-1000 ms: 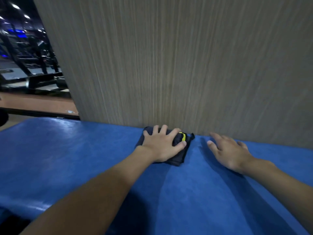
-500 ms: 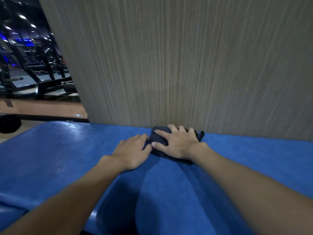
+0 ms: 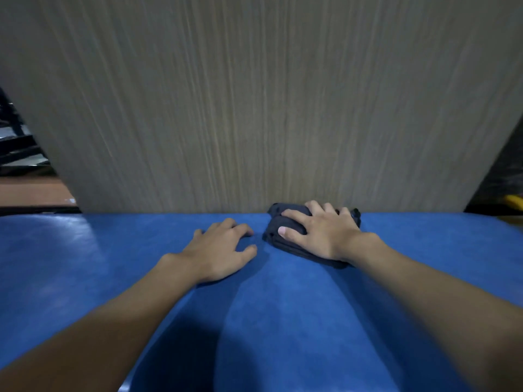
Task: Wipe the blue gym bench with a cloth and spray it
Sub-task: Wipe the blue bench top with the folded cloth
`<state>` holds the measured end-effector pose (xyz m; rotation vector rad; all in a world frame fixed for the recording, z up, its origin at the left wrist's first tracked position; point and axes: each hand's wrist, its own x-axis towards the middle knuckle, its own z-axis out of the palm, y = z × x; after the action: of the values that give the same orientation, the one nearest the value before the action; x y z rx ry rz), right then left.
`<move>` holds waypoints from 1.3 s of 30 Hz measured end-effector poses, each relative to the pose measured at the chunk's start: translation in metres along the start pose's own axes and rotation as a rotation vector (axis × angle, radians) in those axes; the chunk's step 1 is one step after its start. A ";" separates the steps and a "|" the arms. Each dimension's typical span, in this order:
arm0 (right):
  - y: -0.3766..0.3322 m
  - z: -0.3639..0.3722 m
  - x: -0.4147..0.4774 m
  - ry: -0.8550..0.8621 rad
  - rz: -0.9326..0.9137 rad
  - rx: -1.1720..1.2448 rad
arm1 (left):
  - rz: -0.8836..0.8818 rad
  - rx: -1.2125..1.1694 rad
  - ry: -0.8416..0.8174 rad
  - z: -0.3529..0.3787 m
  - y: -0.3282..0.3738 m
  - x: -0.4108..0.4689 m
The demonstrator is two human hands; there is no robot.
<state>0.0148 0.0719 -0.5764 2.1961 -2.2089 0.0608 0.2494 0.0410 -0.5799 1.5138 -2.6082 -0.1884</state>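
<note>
Head view: the folded dark cloth lies at the far edge of the blue padded worktop, touching or almost touching the wood-grain panel that rises behind it. The right hand lies flat on top of the cloth. Its fingers are spread and nearly straight towards the panel, and the thumb rests across the cloth's left part, so it presses down on the cloth without gripping it.

The left hand rests on the bare worktop just to the left of the cloth, apart from it. Its fingers are loosely bent and it holds nothing.

The cloth's long axis runs on a slant, from far left to near right. The right hand is already on the cloth, so any wiping stroke is likely its job. With the panel blocking the far side, the open surface lies towards the person and out to both sides.

No spray bottle is in view. A small yellow thing shows at the right edge, too blurred to identify. No brand, label or writing can be read anywhere.
</note>
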 end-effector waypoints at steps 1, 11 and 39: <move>0.012 0.000 -0.005 0.001 0.020 0.000 | 0.026 0.002 -0.006 0.002 0.010 0.005; 0.141 -0.004 -0.062 0.023 0.291 -0.042 | 0.366 -0.042 -0.068 0.018 0.128 0.027; 0.219 -0.017 -0.161 0.013 0.744 0.001 | 0.394 0.066 -0.250 0.030 0.210 0.030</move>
<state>-0.2036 0.2348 -0.5690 1.2453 -2.8626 0.0859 0.0506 0.1196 -0.5730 1.0153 -3.0723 -0.2681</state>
